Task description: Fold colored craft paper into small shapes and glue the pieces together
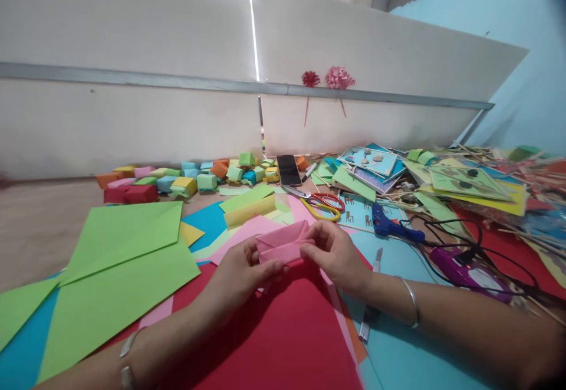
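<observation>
A folded piece of pink paper (280, 243) is held up over a large red sheet (283, 331). My left hand (247, 267) grips its left end, with the thumb along the lower edge. The right end is pinched between the thumb and fingers of my right hand (333, 252). Creases run along the pink paper, and its upper part stands folded up. Behind it lie more pink paper (241, 236) and a folded yellow strip (250, 211).
Green sheets (128, 266) lie left. Small paper boxes (207, 182), a phone (288, 170) and scissors (319, 202) are behind. At right are a cutter (370, 295), a blue glue gun (395, 225), a purple device with a cable (469, 272) and stacked cards (371, 160).
</observation>
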`<state>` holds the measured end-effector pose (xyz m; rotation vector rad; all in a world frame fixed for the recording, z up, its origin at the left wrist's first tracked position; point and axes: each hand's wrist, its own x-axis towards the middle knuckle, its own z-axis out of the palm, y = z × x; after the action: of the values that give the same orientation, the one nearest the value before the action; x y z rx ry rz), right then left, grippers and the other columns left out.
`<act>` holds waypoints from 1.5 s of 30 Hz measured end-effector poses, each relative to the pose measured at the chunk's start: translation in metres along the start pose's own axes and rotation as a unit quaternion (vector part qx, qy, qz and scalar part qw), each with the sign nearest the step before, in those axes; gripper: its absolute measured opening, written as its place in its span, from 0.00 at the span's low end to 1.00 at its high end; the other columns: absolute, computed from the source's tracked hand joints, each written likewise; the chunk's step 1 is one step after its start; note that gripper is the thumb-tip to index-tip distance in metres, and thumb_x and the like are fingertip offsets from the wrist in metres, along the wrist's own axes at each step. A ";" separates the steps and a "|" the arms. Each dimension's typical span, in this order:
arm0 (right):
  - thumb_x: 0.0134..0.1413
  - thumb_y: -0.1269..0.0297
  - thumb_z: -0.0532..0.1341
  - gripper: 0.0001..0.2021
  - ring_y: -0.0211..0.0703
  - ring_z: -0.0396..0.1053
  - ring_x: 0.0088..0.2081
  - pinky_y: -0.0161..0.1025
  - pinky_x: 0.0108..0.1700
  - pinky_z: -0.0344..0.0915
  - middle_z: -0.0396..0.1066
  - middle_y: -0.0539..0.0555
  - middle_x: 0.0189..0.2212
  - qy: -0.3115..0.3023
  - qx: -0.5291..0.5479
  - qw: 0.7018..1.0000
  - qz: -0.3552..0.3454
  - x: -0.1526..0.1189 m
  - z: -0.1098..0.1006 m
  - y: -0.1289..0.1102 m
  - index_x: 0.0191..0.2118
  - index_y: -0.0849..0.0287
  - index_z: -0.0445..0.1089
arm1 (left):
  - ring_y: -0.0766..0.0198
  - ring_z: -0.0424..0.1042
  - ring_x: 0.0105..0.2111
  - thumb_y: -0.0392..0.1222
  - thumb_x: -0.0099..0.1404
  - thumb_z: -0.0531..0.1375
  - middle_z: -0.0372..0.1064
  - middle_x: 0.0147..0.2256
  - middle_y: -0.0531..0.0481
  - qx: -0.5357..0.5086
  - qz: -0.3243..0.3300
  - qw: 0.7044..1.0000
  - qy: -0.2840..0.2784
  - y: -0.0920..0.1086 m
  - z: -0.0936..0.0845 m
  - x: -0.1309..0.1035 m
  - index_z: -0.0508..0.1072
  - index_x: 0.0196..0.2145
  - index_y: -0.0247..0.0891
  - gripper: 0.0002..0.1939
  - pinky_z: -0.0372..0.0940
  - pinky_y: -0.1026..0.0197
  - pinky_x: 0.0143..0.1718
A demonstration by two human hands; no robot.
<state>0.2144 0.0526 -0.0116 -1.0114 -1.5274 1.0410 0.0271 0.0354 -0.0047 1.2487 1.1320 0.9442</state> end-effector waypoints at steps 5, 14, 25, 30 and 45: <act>0.45 0.68 0.62 0.06 0.35 0.62 0.27 0.35 0.31 0.61 0.63 0.45 0.25 -0.004 0.009 1.000 0.004 0.001 0.000 0.002 0.30 0.58 0.63 | 0.64 0.70 0.20 0.48 0.57 0.66 0.73 0.21 0.48 0.018 -0.010 1.000 0.001 -0.003 -0.001 -0.002 0.68 0.28 0.36 0.14 0.58 0.64 0.21; 0.45 0.67 0.63 0.09 0.34 0.62 0.26 0.35 0.30 0.60 0.61 0.44 0.24 0.008 0.002 1.000 0.009 0.000 0.000 0.001 0.31 0.57 0.60 | 0.59 0.76 0.23 0.53 0.58 0.64 0.76 0.23 0.45 -0.038 -0.056 0.998 0.001 -0.009 -0.002 -0.002 0.69 0.30 0.35 0.17 0.56 0.65 0.21; 0.44 0.64 0.64 0.12 0.38 0.69 0.33 0.36 0.35 0.65 0.71 0.49 0.31 -0.035 0.086 0.994 0.061 0.002 0.000 0.001 0.37 0.58 0.66 | 0.58 0.75 0.21 0.52 0.53 0.68 0.74 0.20 0.46 -0.030 -0.045 0.998 0.016 -0.005 -0.001 -0.003 0.68 0.28 0.36 0.18 0.59 0.63 0.22; 0.45 0.64 0.64 0.07 0.32 0.62 0.25 0.32 0.28 0.59 0.65 0.45 0.24 -0.057 0.082 0.992 0.072 0.003 -0.002 -0.003 0.29 0.59 0.65 | 0.60 0.74 0.21 0.53 0.54 0.68 0.75 0.20 0.46 -0.030 -0.051 0.998 0.015 -0.006 -0.002 -0.004 0.69 0.29 0.35 0.19 0.59 0.64 0.22; 0.36 0.68 0.60 0.12 0.30 0.61 0.14 0.27 0.15 0.52 0.71 0.49 0.14 -0.114 0.208 0.945 0.224 0.007 -0.007 0.001 0.32 0.61 0.76 | 0.60 0.76 0.21 0.28 0.52 0.59 0.77 0.22 0.42 -0.170 -0.104 0.978 0.056 0.002 -0.005 -0.003 0.74 0.42 0.33 0.17 0.70 0.64 0.24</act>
<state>0.2200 0.0607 -0.0092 -0.9770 -1.1957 1.7694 0.0219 0.0339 -0.0018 0.7932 1.1082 1.0075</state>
